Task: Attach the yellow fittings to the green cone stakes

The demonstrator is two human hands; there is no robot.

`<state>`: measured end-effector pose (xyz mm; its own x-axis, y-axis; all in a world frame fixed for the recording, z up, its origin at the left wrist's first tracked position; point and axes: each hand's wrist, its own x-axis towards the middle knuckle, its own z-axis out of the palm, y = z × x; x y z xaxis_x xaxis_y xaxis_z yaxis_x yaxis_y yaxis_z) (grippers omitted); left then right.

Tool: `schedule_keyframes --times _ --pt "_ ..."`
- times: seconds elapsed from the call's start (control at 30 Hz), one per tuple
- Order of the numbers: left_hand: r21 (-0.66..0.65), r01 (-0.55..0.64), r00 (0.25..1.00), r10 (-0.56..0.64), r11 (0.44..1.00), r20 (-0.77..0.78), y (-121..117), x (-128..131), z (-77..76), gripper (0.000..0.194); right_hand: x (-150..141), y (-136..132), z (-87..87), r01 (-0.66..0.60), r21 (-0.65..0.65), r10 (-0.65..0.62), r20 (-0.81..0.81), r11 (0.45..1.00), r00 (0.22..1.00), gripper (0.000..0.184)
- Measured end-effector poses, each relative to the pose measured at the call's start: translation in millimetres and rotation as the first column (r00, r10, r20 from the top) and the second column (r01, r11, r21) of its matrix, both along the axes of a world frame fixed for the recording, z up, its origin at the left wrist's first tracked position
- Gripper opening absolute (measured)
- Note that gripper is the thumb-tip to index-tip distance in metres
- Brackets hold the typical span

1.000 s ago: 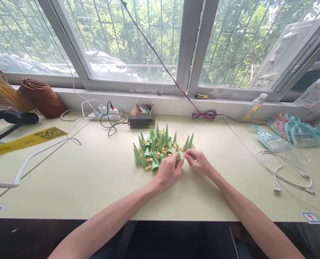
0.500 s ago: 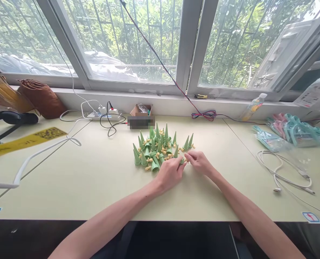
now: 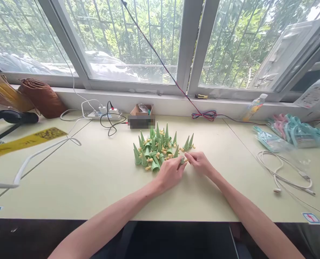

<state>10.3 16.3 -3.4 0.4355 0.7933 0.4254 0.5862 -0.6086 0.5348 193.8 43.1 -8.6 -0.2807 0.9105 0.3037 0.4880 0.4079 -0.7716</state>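
Observation:
Several green plastic cones with small yellow knobs (image 3: 156,149) stand and lie in a cluster at the middle of the pale table (image 3: 95,180). My left hand (image 3: 170,172) is closed on one green cone (image 3: 181,160) at the cluster's near right edge. My right hand (image 3: 199,162) meets it from the right, fingers pinched on a small yellow part that I can barely make out against the cone.
A power strip with cables (image 3: 104,115) and a small cardboard box (image 3: 141,109) lie at the back by the window sill. Left: a brown pouch (image 3: 42,97), yellow tape (image 3: 22,142), white cable (image 3: 35,156). Right: bagged pastel items (image 3: 294,131), a coiled white cable (image 3: 284,172), a bottle (image 3: 253,107).
Both hands stayed at the cluster's right edge. The cone in my left hand has tilted lower, and the two hands have closed slightly together.

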Motion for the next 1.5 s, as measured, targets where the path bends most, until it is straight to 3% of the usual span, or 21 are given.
schedule_keyframes --times 0.73,0.97,1.33,1.5 --pt "0.246 0.098 0.994 -0.081 0.964 -0.076 3.6 -2.2 -8.8 0.022 0.4 0.4 0.7 -0.001 -0.009 0.001 0.043 1.000 0.999 0.051" --pt "0.268 0.118 0.991 -0.098 0.956 -0.087 3.3 -2.7 -7.9 0.023 0.4 0.3 -0.1 0.020 -0.063 -0.018 0.032 0.998 0.999 0.054" --pt "0.353 0.141 0.984 -0.093 0.925 -0.151 4.9 -4.7 -7.1 0.027 1.8 1.6 -1.2 -0.026 -0.039 0.027 0.028 0.999 0.999 0.060" --pt "0.284 0.083 0.995 -0.062 0.955 -0.084 2.9 -1.4 -5.9 0.024 1.5 1.8 -3.4 -0.010 -0.026 0.011 0.037 1.000 0.999 0.060"
